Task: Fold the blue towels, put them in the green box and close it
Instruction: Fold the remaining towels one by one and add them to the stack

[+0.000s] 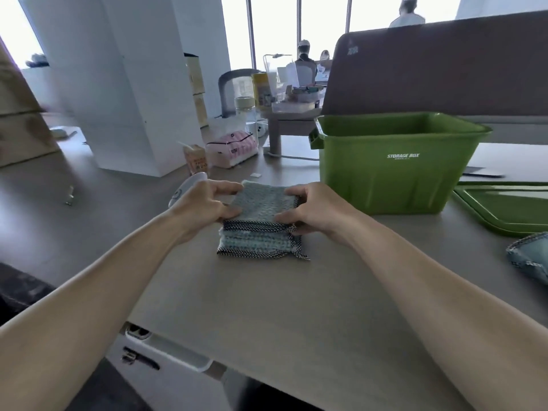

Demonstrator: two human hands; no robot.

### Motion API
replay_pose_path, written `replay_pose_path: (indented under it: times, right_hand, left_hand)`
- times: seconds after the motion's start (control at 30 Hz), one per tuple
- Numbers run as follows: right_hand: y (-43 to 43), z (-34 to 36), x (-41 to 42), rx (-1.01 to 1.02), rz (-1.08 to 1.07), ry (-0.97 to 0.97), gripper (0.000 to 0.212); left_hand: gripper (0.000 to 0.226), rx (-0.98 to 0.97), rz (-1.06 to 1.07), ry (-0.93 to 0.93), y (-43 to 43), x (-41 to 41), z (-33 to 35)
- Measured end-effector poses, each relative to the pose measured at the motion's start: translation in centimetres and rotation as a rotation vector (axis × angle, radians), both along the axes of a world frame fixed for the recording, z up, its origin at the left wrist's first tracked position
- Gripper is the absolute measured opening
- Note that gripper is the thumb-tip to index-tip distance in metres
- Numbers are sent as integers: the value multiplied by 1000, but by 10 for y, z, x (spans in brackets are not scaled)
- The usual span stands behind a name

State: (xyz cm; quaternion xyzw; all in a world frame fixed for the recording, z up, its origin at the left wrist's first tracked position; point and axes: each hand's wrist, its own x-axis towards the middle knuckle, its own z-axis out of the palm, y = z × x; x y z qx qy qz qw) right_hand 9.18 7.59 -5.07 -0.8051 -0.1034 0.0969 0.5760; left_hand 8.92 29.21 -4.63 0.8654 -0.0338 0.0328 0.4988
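A folded blue towel with a dark dotted hem lies on the grey table in front of me, doubled into a thick square. My left hand grips its left side and my right hand grips its right side, thumbs on top. The green box, marked STORAGE BOX, stands open just behind and to the right of the towel. Its green lid lies flat on the table to the right of it. Another blue towel shows at the right edge of the frame.
A tall white box stands at the back left. Near it are a pink tissue pack, a small carton and a white round object by my left hand. A brown panel rises behind the green box. The table's front edge runs below my forearms.
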Motion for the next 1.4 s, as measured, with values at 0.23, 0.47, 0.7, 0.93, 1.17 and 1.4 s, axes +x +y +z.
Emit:
replay_pose_path:
  times: [0.23,0.47,0.7,0.93,1.17,1.4]
  right_hand:
    - [2,-10,2,-268,38,-61,66]
    - [-6,-16,4,-379,-10,-206,71]
    - [-39,-7,-3,-207,-207,-343,9]
    - [-96,5,-36,-290,-215,-375,11]
    - [-179,20,-76,-444,-365,-416,25]
    - [-277,30,-121,-631,-542,-338,13]
  left_hand:
    - [38,360,14,-24,7,1,-14]
    - [30,467,52,-136,11,0,-20]
    - [6,395,156,-439,-24,-19,0]
    - [7,315,-48,-496,-111,-30,6]
    - [8,251,-270,-481,-213,-30,-10]
    - [21,258,-444,-406,-302,-38,-23]
